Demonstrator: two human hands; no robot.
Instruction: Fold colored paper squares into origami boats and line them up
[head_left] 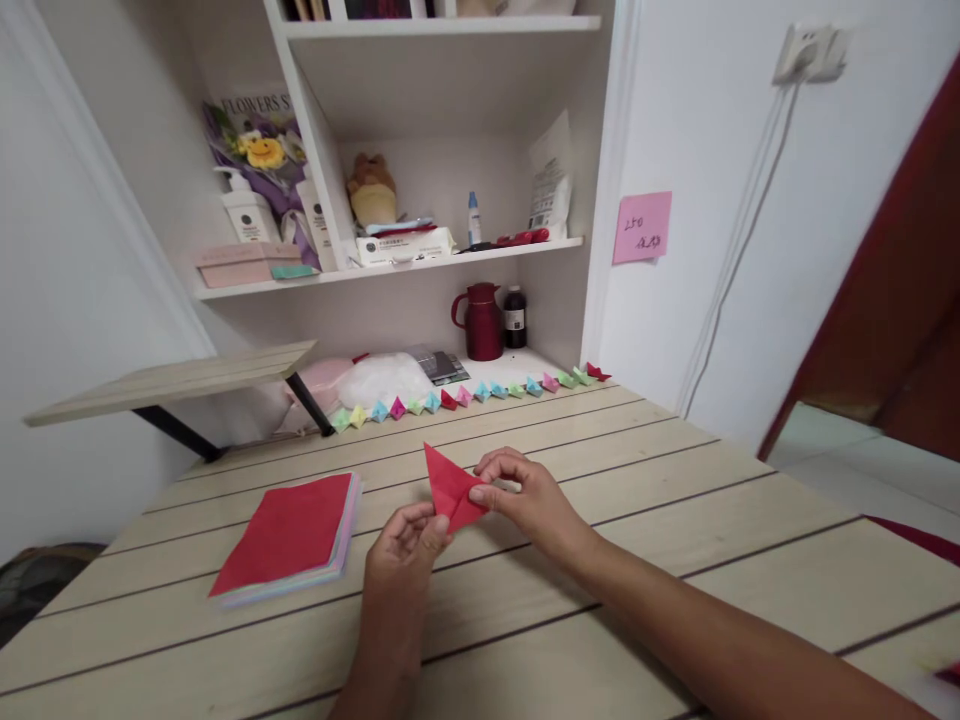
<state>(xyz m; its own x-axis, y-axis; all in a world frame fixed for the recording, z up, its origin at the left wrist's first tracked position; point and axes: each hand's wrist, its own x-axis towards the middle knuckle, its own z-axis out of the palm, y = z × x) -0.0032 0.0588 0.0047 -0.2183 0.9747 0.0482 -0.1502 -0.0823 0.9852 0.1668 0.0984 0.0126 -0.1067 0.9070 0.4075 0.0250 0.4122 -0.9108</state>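
Open tabletop [675, 520] surrounds left hand [403, 550] and right hand [538, 505], each grip pinching an edge of red paper [450, 487].

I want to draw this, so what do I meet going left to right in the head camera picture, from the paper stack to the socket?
Paper stack, left hand, folded paper, right hand, pink note, socket.

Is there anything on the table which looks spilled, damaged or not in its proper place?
Nothing stands out. The folded papers form a tidy row along the back of the table, the stack lies flat, and the held red paper shows creases but no visible tear. I see no spill.
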